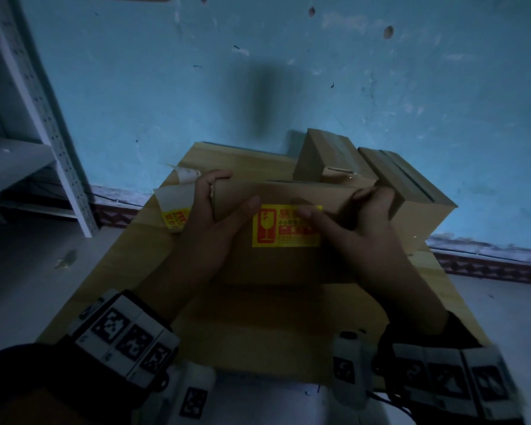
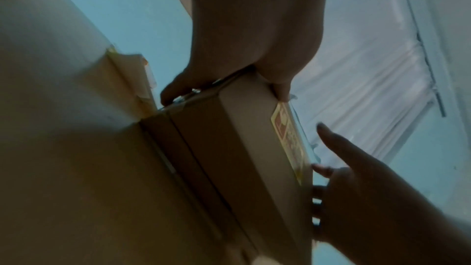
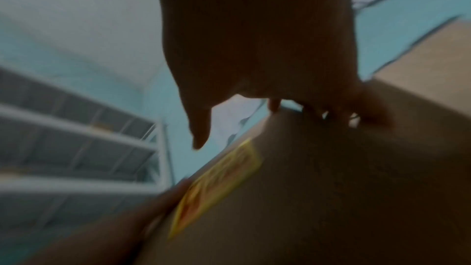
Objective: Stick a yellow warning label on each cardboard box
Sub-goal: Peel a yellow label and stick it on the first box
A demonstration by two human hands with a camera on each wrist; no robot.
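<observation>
I hold a brown cardboard box [image 1: 276, 265] over the wooden table [image 1: 258, 342]. A yellow warning label [image 1: 284, 227] with red print lies flat on its upper face. My left hand [image 1: 235, 190] grips the box's left end, with the thumb lying on top beside the label's left edge. My right hand [image 1: 337, 204] grips the right end, and its thumb presses on the label's upper right part. In the left wrist view the left hand [image 2: 229, 88] clamps the box [image 2: 229, 148], and the label [image 2: 290, 138] shows edge-on. The right wrist view is blurred, showing the right hand [image 3: 265, 128] above the label [image 3: 219, 184].
Two more cardboard boxes [image 1: 328, 157] [image 1: 411, 191] stand at the table's back right. A curled sheet of labels [image 1: 175, 210] lies at the table's left edge. A grey metal shelf [image 1: 28, 124] stands to the left, against a blue wall [image 1: 288, 72].
</observation>
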